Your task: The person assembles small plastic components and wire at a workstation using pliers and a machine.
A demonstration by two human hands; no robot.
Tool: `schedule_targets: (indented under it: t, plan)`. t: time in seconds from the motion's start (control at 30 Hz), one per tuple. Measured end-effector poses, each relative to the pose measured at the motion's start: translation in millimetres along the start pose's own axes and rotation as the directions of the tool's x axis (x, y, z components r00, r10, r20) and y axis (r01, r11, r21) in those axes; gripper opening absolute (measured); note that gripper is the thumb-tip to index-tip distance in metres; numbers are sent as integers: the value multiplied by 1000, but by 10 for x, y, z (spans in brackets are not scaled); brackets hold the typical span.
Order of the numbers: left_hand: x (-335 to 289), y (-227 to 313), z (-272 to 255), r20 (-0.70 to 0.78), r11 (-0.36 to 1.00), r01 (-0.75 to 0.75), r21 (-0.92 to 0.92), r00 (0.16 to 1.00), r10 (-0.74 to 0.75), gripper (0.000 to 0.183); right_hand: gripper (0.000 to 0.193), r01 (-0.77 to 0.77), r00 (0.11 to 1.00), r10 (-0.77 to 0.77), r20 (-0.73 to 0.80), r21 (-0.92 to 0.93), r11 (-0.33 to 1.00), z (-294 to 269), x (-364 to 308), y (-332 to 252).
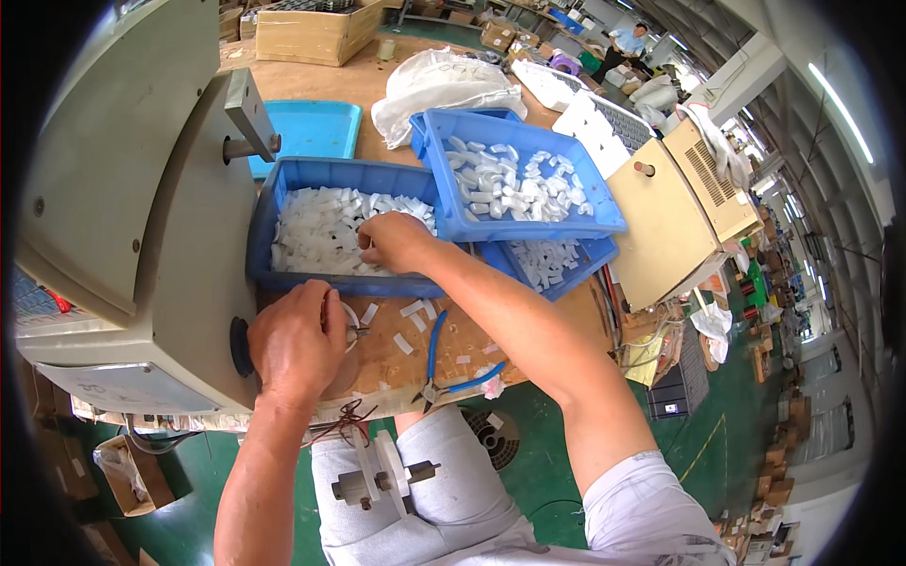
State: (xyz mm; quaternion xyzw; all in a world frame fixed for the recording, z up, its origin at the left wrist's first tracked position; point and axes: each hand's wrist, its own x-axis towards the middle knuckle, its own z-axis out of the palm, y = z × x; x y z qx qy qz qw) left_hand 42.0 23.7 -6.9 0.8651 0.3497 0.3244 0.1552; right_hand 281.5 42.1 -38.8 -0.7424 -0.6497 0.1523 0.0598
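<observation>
My right hand [398, 243] reaches into a blue bin [349, 283] filled with small white plastic pieces [321, 226]. Its fingers are bent together at the pieces; whether one is between them is hidden. By the bin's near left corner, beside the grey machine [189, 236], my left hand [300, 340] is curled closed above the table edge. What it holds, if anything, is covered by the hand. A small metal tip [357, 332] shows just right of its fingers. Blue-handled cutting pliers [434, 363] lie on the wooden table [377, 368] among scattered white pieces [404, 343].
A second blue bin [528, 226] with curved white pieces rests tilted over a lower bin [599, 253]. Behind are a light-blue tray [321, 123], a white sack [448, 85] and a cardboard box [311, 36]. A beige box-shaped unit [661, 222] stands right. Another person [625, 47] is far off.
</observation>
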Motion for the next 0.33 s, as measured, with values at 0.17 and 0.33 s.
schedule_targets:
  t: [0.17, 0.33]
  plan:
    - [0, 19, -28, 0, 1000, 6, 13, 1000, -6, 12, 19, 56, 987, -44, 155, -70, 996, -67, -60, -22]
    - [-49, -91, -54, 31, 997, 27, 69, 999, -29, 14, 31, 5, 989, 3, -150, 53, 999, -268, -185, -262]
